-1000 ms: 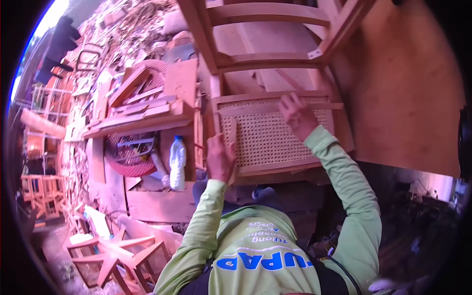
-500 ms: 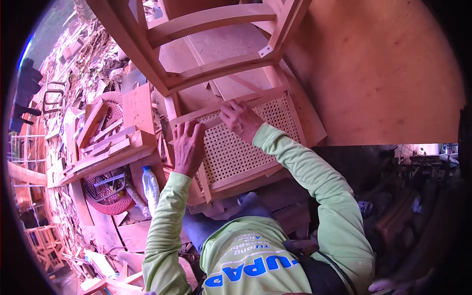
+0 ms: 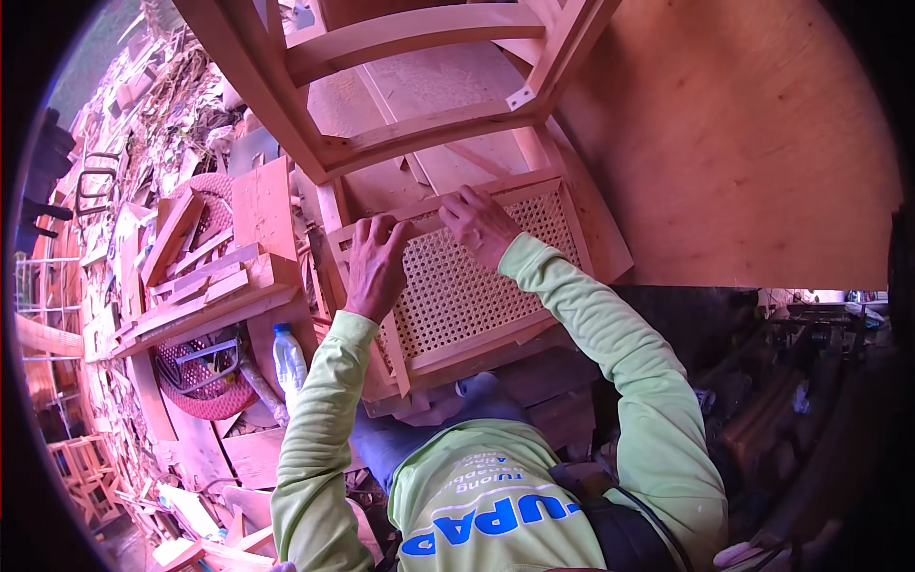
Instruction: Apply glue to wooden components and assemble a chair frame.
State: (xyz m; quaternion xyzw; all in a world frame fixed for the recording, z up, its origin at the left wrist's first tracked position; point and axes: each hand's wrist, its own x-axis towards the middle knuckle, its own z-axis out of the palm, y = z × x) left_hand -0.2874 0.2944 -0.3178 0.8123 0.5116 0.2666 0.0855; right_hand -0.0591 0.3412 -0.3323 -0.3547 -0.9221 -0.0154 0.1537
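Note:
A woven cane panel (image 3: 486, 286) in a wooden frame (image 3: 457, 353) lies tilted in front of me. My left hand (image 3: 376, 265) is at the frame's far left corner, fingers bent over the far rail and thumb stretched toward the middle. Beside it, my right hand (image 3: 479, 227) curls its fingers on the same rail, near its middle. Both hands look closed on that edge; what lies under the fingertips is hidden. Along the panel's left side runs a loose-looking wooden strip (image 3: 394, 355).
Beyond the panel stands an unfinished wooden chair frame (image 3: 419, 43). A large wooden board (image 3: 743, 143) fills the right. At left are stacked wood offcuts (image 3: 205, 291), a hacksaw (image 3: 205, 367), a plastic bottle (image 3: 288, 357) and a red woven stool (image 3: 214, 402). Wood scraps cover the ground.
My left hand has shifted slightly right along the far rail, its fingers more curled. The right hand has moved a little right in the picture, as the view shifts slightly.

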